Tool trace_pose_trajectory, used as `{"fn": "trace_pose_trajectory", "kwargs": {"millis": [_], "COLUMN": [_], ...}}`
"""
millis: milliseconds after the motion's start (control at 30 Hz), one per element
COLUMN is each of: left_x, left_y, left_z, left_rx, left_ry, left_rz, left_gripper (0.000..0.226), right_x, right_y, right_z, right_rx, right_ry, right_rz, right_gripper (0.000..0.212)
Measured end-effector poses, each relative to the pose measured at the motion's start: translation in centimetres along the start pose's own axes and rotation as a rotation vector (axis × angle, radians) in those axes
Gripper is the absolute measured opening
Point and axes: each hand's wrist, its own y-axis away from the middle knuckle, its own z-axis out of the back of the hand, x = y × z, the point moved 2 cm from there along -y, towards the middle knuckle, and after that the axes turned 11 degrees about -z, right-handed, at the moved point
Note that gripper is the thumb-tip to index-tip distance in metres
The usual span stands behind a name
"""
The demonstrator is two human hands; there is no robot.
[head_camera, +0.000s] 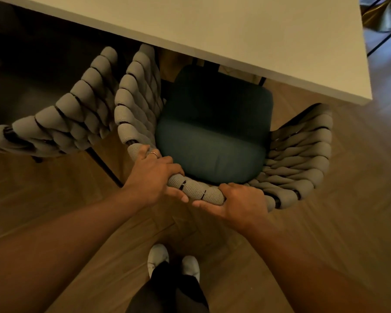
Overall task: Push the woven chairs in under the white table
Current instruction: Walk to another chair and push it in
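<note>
**Item:** chair [298, 159], grey woven back and arms, teal cushion [212, 136].
**Place:** centre of view. The front of the seat sits just under the desk [235, 30] rim at 12 o'clock, and most of the seat is in the open.
**Neighbour:** second chair [77, 114] at 9 o'clock. Its arm is close beside this one; contact cannot be told.
**Hands:** the left hand [154, 175] is curled over the top rail where the back bends, thumb beneath. The right hand [237, 199] is wrapped round the same rail just toward 3 o'clock. Both grip firmly, thumbs nearly meeting.
**Step, as judged:** sliding this chair toward 12 o'clock; about half the travel is left.
**Handling:**
- Press evenly through both hands so the chair does not swing into the second chair.
- Keep the legs gliding flat on the floor [325, 222].
- Whether the arms clear the desk rim cannot be told, so go slowly there.
- Stop once the back nears the rim.
</note>
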Motion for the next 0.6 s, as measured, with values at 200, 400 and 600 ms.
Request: {"fn": "trace_pose_trajectory", "kwargs": {"millis": [200, 400, 600], "left_x": [-2.0, -2.4, -1.8], "left_y": [0.1, -0.3, -0.3], "left_z": [-0.7, -1.7, -1.9], "left_rx": [0.002, -0.014, -0.010], "left_ry": [0.026, 0.012, 0.070], "left_rz": [0.048, 0.041, 0.016], "left_gripper": [0.087, 0.091, 0.087], "right_x": [-1.6, -2.6, -2.3], "right_y": [-0.1, 0.0, 0.5], "right_z": [-0.6, -1.1, -1.5], "right_rx": [0.011, -0.053, -0.020], "right_ry": [0.033, -0.008, -0.017], "right_rz": [0.058, 0.032, -0.020], "right_gripper": [0.085, 0.087, 0.092]}}
